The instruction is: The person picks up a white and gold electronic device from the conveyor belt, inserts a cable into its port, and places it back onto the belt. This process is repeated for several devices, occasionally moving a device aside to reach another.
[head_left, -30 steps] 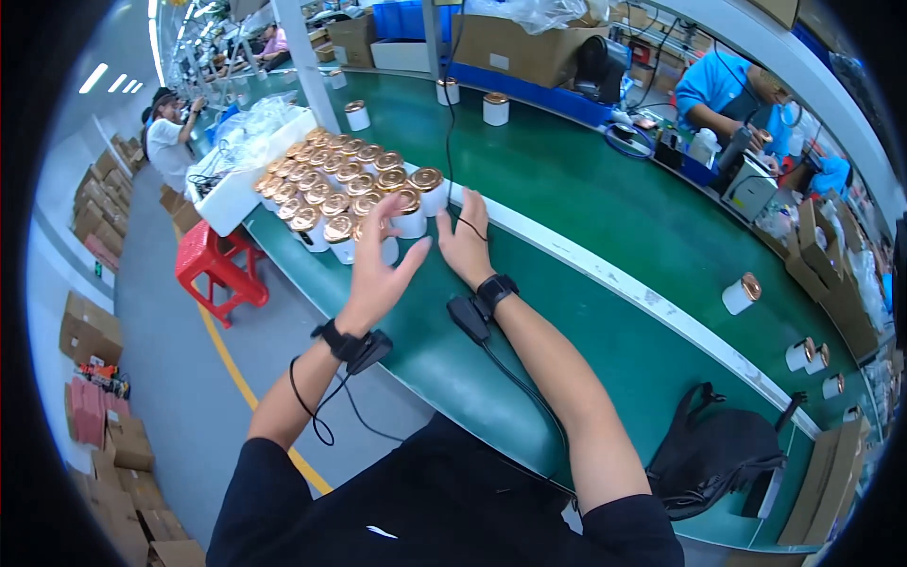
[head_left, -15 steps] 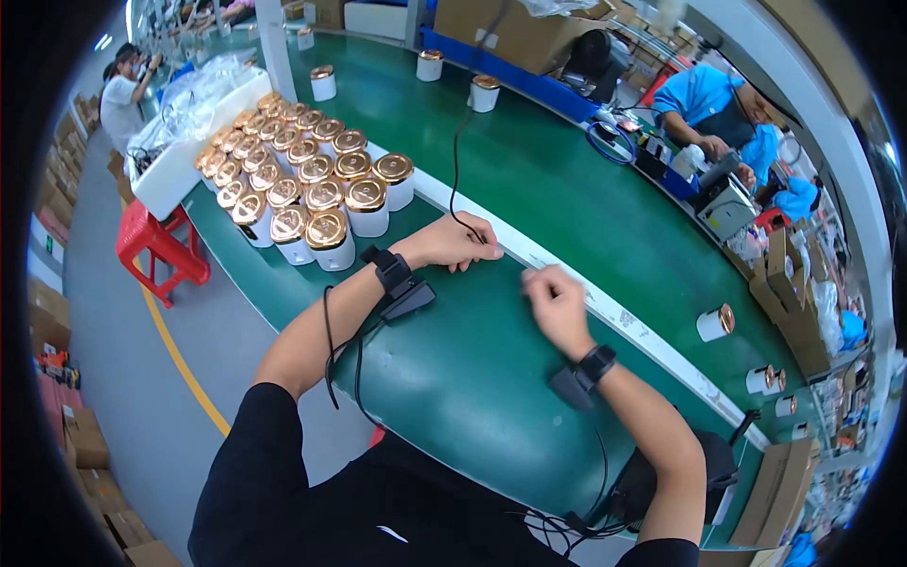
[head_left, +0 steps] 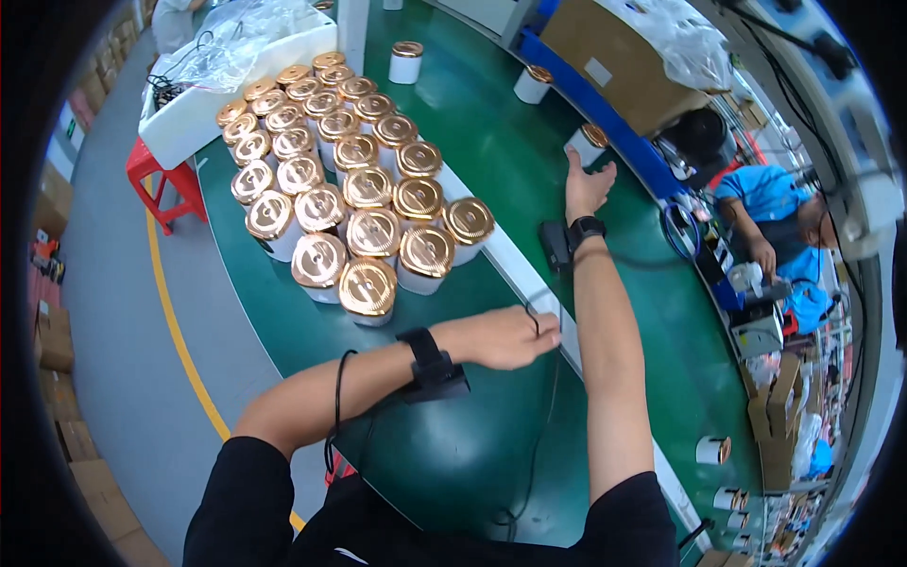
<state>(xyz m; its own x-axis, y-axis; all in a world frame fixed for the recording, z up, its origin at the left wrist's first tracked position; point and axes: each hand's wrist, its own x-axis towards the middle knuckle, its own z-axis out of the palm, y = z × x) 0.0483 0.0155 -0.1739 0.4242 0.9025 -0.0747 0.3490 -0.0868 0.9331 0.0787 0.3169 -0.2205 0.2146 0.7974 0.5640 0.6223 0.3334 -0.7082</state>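
My right hand [head_left: 588, 192] reaches across the white rail with thumb and fingers spread. Its fingertips are right by a white jar with a shiny gold lid [head_left: 589, 144]; whether they touch it, I cannot tell. My left hand [head_left: 515, 337] is closed around a thin black cable [head_left: 537, 319], above the near side of the rail. To the left of that hand stands a tight group of similar gold-lidded jars [head_left: 368, 288]. Both wrists wear black straps with small black boxes.
A white rail [head_left: 515, 269] divides the green table [head_left: 444, 491]. More jars stand beyond it, such as one jar [head_left: 534, 85] farther back. A white foam box [head_left: 189, 128] holds plastic bags, above a red stool [head_left: 170, 184]. A person in blue [head_left: 765, 203] works across the table.
My right hand has moved from over the near table across the rail to a far jar and opened. My left hand still holds the cable. The whole view has shifted.
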